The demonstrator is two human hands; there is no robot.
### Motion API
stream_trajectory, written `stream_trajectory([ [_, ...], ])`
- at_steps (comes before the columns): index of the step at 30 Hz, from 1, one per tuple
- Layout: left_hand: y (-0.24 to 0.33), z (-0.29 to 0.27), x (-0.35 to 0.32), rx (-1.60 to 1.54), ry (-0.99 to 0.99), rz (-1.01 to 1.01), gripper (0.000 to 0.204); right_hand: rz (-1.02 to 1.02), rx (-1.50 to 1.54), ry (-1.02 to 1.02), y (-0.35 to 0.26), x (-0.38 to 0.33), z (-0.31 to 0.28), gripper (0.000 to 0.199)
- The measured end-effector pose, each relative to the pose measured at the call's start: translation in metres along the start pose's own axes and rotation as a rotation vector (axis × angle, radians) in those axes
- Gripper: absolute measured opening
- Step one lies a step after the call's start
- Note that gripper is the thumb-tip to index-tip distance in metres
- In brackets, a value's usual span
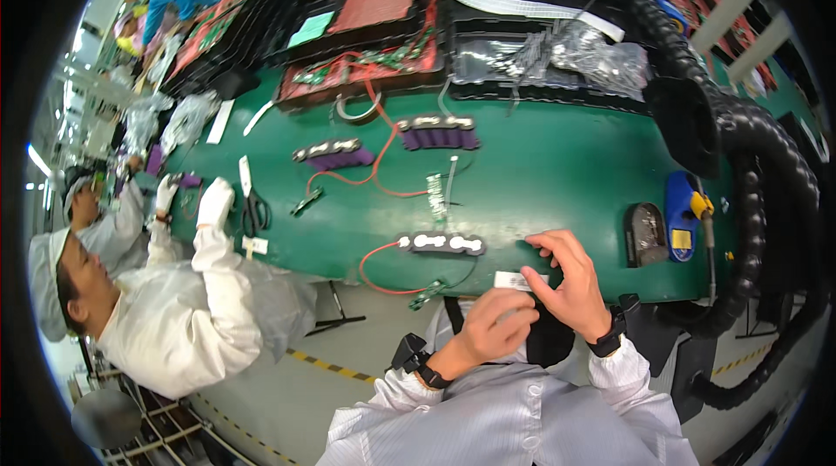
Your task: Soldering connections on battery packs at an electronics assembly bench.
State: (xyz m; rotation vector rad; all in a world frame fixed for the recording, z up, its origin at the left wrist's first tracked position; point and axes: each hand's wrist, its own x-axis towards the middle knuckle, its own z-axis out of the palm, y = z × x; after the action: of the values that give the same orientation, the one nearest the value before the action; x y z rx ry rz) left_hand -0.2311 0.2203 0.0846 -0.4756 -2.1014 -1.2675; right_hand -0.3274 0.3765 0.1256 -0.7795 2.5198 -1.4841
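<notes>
My left hand (501, 323) is at the table's front edge, its fingers curled in; what they hold, if anything, is hidden. Beside it my right hand (570, 281) is open, thumb and fingers apart. A small white label (520, 280) with printed marks lies between my right thumb and left fingers; I cannot tell whether either hand grips it. Left of my right hand, a dark battery pack (442, 244) with shiny metal tops rests on the green table (522, 174). Its red wire loops to a small green circuit board (427, 294) at the front edge.
Two purple battery packs (440, 132) (333, 153) and another circuit board (435, 196) lie farther back. Black trays (557, 91) stand behind. To the right are a blue and yellow tool (682, 213), a sponge holder (644, 235) and a black hose (749, 196). A co-worker (174, 318) sits left, near scissors (253, 209).
</notes>
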Motion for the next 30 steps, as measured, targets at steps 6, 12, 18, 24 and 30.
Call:
stream_trajectory([
  [6, 0.024, -0.057, -0.026, 0.262, 0.151, -0.049, 0.030, -0.149, -0.025, -0.174, -0.021, 0.035, 0.032, 0.052],
  [12, 0.003, -0.088, -0.051, 0.423, 0.477, -0.327, 0.023, -0.229, -0.019, -0.119, -0.023, 0.054, 0.064, 0.039],
  [18, -0.014, -0.102, -0.067, 0.323, 0.616, -0.461, 0.029, -0.189, 0.020, -0.090, -0.028, 0.054, 0.084, 0.030],
  [24, -0.032, -0.109, -0.087, 0.198, 0.748, -0.594, 0.040, -0.176, 0.029, -0.108, -0.054, 0.065, 0.107, 0.029],
  [30, -0.033, -0.107, -0.098, -0.190, 0.723, -0.671, 0.040, -0.194, 0.030, -0.082, -0.074, 0.069, 0.125, 0.031],
])
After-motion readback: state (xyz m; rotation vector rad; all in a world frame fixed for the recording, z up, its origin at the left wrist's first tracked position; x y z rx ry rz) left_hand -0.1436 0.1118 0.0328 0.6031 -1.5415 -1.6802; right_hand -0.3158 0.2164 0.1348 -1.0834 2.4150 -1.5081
